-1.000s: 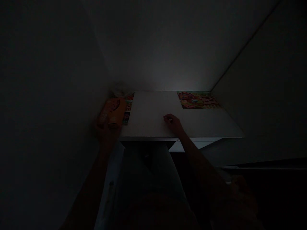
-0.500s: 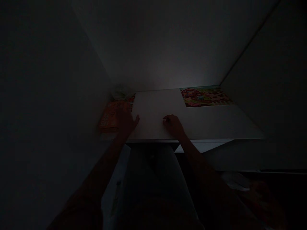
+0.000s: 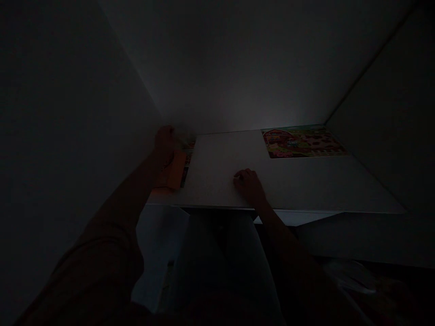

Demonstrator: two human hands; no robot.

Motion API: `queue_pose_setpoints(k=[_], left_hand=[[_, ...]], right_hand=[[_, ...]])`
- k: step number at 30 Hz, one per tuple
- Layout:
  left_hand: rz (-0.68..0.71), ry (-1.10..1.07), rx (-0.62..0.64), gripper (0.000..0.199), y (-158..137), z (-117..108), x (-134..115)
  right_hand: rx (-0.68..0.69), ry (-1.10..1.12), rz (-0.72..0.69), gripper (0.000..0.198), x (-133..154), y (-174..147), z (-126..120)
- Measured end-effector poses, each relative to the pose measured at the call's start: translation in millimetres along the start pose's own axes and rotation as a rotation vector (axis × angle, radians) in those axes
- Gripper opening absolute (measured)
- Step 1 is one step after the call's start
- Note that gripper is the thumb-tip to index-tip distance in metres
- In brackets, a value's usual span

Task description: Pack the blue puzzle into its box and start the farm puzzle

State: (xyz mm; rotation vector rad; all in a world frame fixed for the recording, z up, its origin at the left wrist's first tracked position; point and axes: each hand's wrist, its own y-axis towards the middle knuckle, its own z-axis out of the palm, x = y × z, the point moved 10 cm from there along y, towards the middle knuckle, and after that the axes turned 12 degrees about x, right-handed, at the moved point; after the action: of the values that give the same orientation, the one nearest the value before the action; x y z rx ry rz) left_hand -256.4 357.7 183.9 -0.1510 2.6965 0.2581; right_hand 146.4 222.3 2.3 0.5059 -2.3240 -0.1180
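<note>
The scene is very dark. My left hand [image 3: 165, 138] is at the back left corner of the white table [image 3: 217, 172], just beyond an orange box [image 3: 175, 171]. Its fingers are lost in shadow beside a pale, see-through item [image 3: 183, 138], perhaps plastic; whether they touch it is unclear. Across the box lies my left forearm, covering part of it. My right hand [image 3: 250, 185] rests on the tabletop near the middle, fingers curled toward the thumb. A small light spot shows at its fingertips, too dim to name.
A colourful farm-picture sheet [image 3: 302, 142] lies at the back right, against the wall. Another printed piece [image 3: 188, 158] shows beside the orange box. Walls enclose the table at the back and both sides. Below right is a dim, plastic-looking bundle [image 3: 353, 276].
My left hand has moved from beside the orange box up and left to the back corner. My right hand stays curled on the table. The view has shifted slightly.
</note>
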Motion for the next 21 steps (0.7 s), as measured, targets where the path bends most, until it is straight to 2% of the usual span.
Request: queue_pose_setpoints(k=[3, 7, 10, 13, 15, 17, 19, 21], left_hand=[[0.021, -0.018, 0.023, 0.023, 1.8, 10.0, -33.8], [0.09, -0.119, 0.103, 0.024, -10.0, 38.7, -85.9], [0.13, -0.269, 0.282, 0.032, -29.1, 70.2, -121.3], [0.221, -0.388, 0.53, 0.026, -54.1, 94.9, -148.4], [0.291, -0.408, 0.739, 0.031, -71.5, 106.0, -155.4], [0.312, -0.398, 0.871, 0.039, -79.9, 108.4, -150.1], [0.313, -0.421, 0.944, 0.044, -77.0, 110.3, -144.7], [0.308, -0.485, 0.942, 0.047, -60.9, 116.8, -147.3]], right_hand=[[0.024, -0.019, 0.012, 0.016, 0.2, -0.2, -0.9], [0.039, -0.04, 0.02, 0.014, 1.0, -1.1, -3.5], [0.041, -0.032, 0.028, 0.017, 1.2, -2.4, -5.9], [0.067, -0.021, 0.04, 0.018, 1.3, -3.5, -6.0], [0.083, -0.027, 0.046, 0.018, 2.3, -4.0, -6.0], [0.09, -0.033, 0.049, 0.019, 4.0, -4.3, -6.3], [0.101, -0.037, 0.046, 0.022, 6.9, -4.5, -5.8], [0.114, -0.043, 0.033, 0.025, 11.3, -4.6, -4.8]])
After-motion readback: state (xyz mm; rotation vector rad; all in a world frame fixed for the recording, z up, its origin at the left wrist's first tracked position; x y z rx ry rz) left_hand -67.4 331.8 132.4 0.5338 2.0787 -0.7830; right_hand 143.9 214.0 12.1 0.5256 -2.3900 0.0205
